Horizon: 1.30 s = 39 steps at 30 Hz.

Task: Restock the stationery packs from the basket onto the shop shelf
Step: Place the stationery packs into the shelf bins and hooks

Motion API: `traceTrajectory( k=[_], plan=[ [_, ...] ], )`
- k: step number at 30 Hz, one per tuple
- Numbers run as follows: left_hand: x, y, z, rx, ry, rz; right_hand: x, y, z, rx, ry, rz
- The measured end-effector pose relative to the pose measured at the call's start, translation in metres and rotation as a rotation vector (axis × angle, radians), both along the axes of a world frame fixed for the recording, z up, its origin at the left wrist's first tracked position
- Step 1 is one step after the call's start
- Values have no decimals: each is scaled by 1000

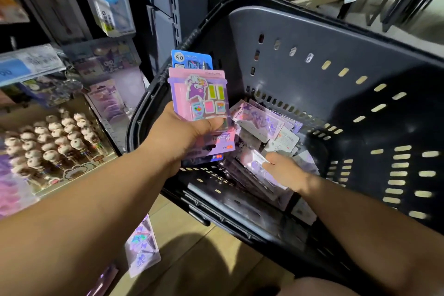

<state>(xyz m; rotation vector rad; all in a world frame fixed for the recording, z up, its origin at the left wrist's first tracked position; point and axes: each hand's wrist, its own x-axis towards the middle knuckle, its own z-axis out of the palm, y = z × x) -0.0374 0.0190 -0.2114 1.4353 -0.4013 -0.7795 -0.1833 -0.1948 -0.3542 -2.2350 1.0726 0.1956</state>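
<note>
Basket: a dark grey plastic shopping basket (300, 38) with slotted walls and a black rim, tilted toward the viewer and filling the right half of the view.
Shelf: the shop shelf (28, 67) stands at the left, with a clear price rail whose label is too blurred to read; purple cartoon-character goods hang below it.
Floor: beige tiled floor (216, 259) under the basket.
Pens: a block of round-headed novelty pens (55, 137) stands upright in rows on the shelf.
Loose packs: a heap of purple-and-white stationery packs (262, 125) in clear wrap lies in the bottom of the basket; their print is too small to read.
Held stack: a fan of flat pink-and-purple stationery packs (201, 96) is held upright over the basket's left rim. The front one shows a purple cartoon figure and small coloured stickers.
Left hand: the left hand (185, 134) grips the held stack, thumb pressed across its front and fingers behind.
Right hand: the right hand (283, 168) is down in the basket, with its bent fingers on a clear-wrapped purple pack (257, 163). Blur hides whether they have hold of it.
Blue card: a blue backing card (189, 59) at the rear of the held stack reads "0.5".
</note>
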Motion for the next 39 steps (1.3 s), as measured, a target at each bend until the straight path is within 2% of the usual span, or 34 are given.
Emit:
traceTrajectory(
  k=[6,13,16,20,23,28,33,39],
  plan=[
    [1,-2,-3,-10,38,23,-2,-7,29,92,-250,-99],
    [2,-4,-9,-11,16,70,-1,0,86,395,-644,-281],
    [2,-6,-9,-9,-2,82,4,0,108,369,-727,-319],
    [1,-7,-8,-45,-9,116,4,13,134,543,-973,-349],
    [-5,-7,-1,-128,28,117,5,30,145,598,-968,-253],
    [-11,2,21,-269,71,136,11,58,154,606,-838,-28],
    [2,32,37,-285,-40,121,34,94,175,724,-896,90],
    [37,83,55,-226,-53,145,76,135,190,612,-808,167]
  ],
)
